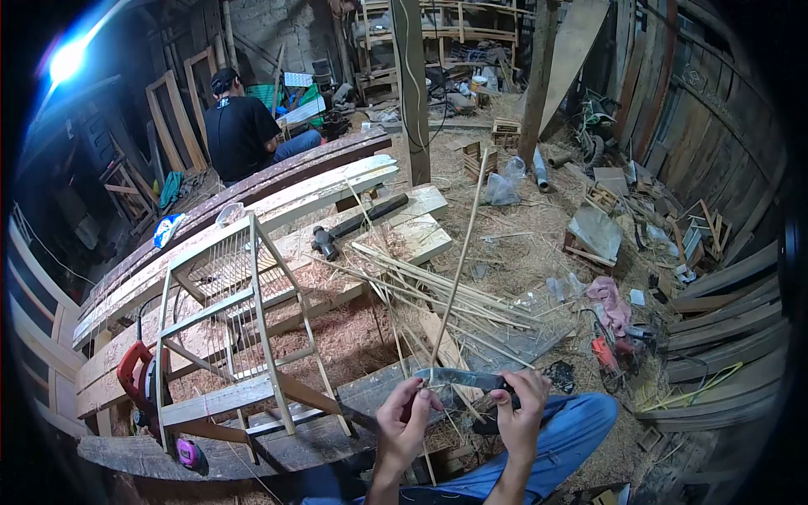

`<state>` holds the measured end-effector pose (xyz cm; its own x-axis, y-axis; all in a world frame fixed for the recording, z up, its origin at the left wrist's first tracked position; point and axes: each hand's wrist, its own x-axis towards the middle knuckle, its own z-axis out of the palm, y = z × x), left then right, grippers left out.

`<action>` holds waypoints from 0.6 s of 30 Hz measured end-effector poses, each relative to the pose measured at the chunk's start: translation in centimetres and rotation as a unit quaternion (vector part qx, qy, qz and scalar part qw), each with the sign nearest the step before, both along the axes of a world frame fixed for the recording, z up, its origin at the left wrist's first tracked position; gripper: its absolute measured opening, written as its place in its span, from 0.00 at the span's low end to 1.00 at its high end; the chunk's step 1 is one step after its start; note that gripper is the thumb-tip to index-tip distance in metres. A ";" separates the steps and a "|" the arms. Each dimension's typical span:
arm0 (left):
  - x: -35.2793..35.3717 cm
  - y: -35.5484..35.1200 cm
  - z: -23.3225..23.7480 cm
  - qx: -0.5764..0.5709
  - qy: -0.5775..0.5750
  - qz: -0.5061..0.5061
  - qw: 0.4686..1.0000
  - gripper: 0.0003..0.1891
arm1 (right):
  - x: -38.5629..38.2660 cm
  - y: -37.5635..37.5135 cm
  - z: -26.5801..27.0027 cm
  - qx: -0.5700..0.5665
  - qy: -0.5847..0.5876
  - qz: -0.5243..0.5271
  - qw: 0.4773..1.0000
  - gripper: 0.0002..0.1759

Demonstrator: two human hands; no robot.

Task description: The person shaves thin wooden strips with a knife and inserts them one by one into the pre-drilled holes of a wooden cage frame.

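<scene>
My right hand point(523, 402) is closed round the dark handle of a knife point(454, 376), its blade pointing left. At the blade's tip end, the fingers of my left hand point(406, 422) pinch a long thin wooden strip point(461, 273). The strip rises from there, leaning slightly right, and crosses the blade in this view. To the left stands a slatted wooden frame point(261, 328) with thin rods across it. A bundle of similar thin strips point(454, 290) lies just beyond my hands.
A hammer point(358, 223) rests on planks point(412, 240). At the left are a red-handled power tool point(135, 379) and a pink tape measure point(188, 454). Another person point(240, 126) sits beyond the planks. A post point(410, 101) rises behind; shavings and scraps point(593, 231) litter the floor.
</scene>
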<state>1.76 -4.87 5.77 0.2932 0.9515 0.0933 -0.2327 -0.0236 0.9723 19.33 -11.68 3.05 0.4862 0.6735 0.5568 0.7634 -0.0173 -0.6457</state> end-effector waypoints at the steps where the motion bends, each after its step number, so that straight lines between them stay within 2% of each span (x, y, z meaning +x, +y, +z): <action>1: -0.1 0.1 0.2 -0.012 0.028 -0.010 0.999 0.10 | -0.1 0.0 0.1 0.000 -0.001 0.000 1.000 0.25; 4: -0.5 0.3 0.1 0.005 0.063 -0.010 0.998 0.08 | -0.5 0.1 0.4 -0.017 0.004 0.011 1.000 0.24; 10: -0.7 0.1 -0.8 -0.012 0.076 -0.057 0.995 0.10 | -2.4 0.9 1.8 0.012 0.001 0.044 0.999 0.18; 13: -0.7 0.1 -0.3 -0.028 0.082 -0.066 0.994 0.10 | -3.0 0.9 2.0 -0.010 0.001 0.053 0.999 0.24; 18: -1.0 0.3 -1.6 0.027 0.149 -0.103 0.983 0.10 | -3.6 1.2 2.0 0.005 0.000 0.060 0.998 0.22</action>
